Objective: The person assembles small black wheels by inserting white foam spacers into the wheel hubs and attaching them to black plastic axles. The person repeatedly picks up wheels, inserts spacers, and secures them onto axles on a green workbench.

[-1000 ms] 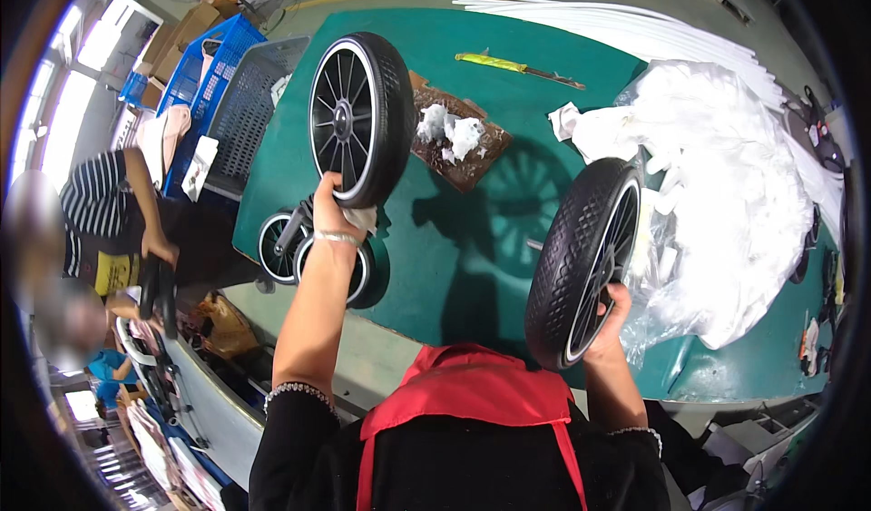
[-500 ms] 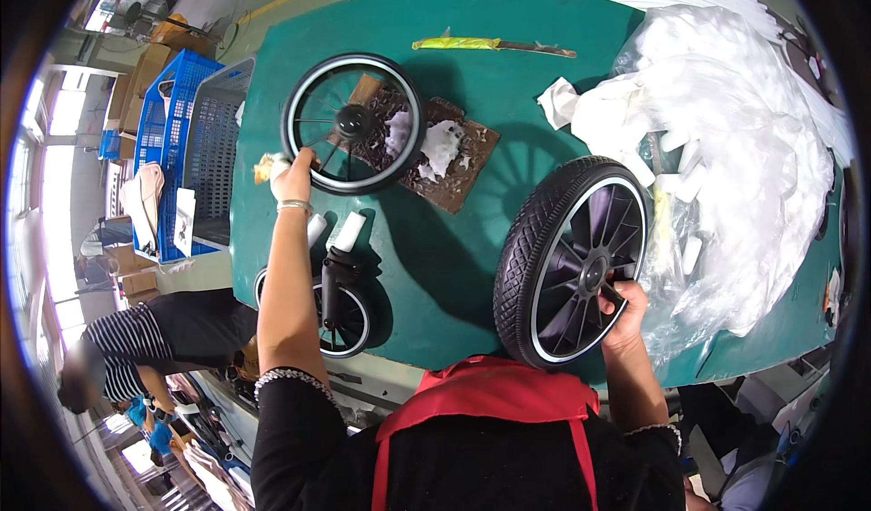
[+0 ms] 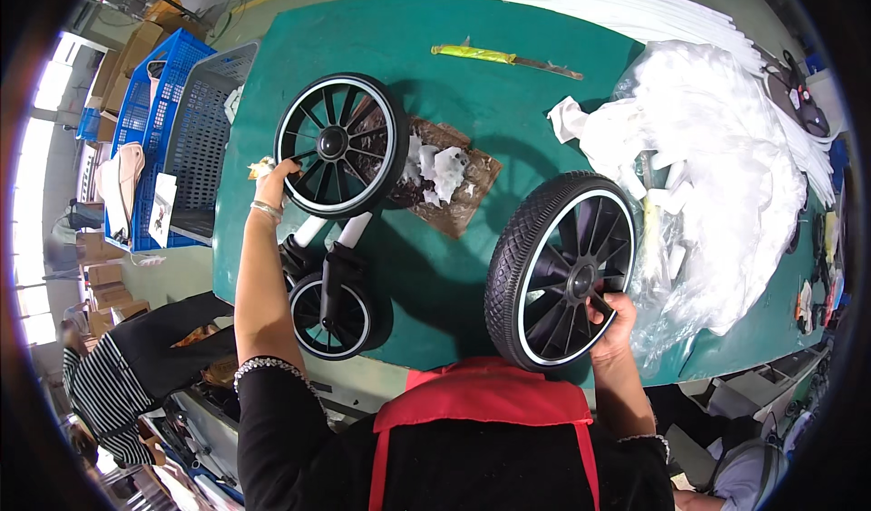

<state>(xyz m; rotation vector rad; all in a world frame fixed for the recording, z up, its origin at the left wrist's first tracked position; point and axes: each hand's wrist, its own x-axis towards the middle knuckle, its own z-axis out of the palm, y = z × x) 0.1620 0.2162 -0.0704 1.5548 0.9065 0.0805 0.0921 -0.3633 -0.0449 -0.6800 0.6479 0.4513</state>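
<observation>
Left spoked wheel (image 3: pixel 332 142): round, dark tyre, pale ring, domed hub; in view it overlaps the left part of the brown board (image 3: pixel 464 212). Your left hand (image 3: pixel 269 186) pinches the tyre's lower-left edge, a crumpled pale scrap (image 3: pixel 261 168) at its fingers. Right spoked wheel (image 3: pixel 582 281): diamond-textured black tyre, flat radiating spokes; right of the board, nearer you. Your right hand (image 3: pixel 617 328) holds its rim, fingers showing between spokes. Fluffy white wadding (image 3: pixel 446 173) rests on the board; creased, translucent plastic bag (image 3: pixel 735 180) lies well right of it.
</observation>
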